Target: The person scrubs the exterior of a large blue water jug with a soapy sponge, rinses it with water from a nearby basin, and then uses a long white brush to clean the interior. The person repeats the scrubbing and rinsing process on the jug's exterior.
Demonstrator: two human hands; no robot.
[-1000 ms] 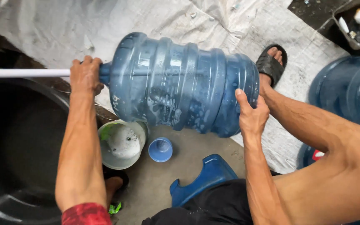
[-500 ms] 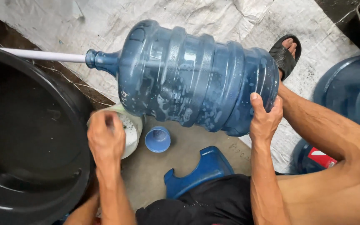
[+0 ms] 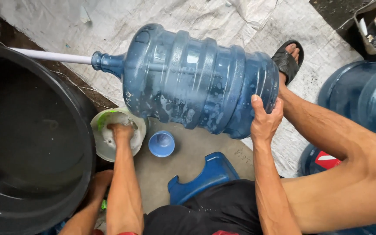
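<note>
One big blue water jug (image 3: 201,78) lies on its side, off the ground, with a white rod (image 3: 51,55) running into its neck at the left. Inside walls look wet and streaked with droplets and foam — so I'd judge the scrubbing of the interior is partly done, not finished, since the rod is in the neck and suds cling to the plastic. No rinse or cap step is visible yet; a small blue cap (image 3: 161,143) sits mouth-up on the concrete below the jug, apart from it.

Right hand (image 3: 264,119) grips the base end of the jug, thumb up along the side wall, fingers wrapped under the bottom rim — a firm clasp that seems to carry the weight. Left hand (image 3: 119,132) is off the jug and off the rod, down in a white bowl (image 3: 103,150) just under the jug's shoulder; fingers curl downward into the bowl, whether they pinch something there I cannot tell. A green scrap shows at the bowl's upper rim.

So the jug sits above and to the right of the left fingers, not touching them, and rests directly in the right ones. Black tub (image 3: 27,143) to the left, second blue jug (image 3: 362,100) at right, blue stool (image 3: 205,176) near the knees.
</note>
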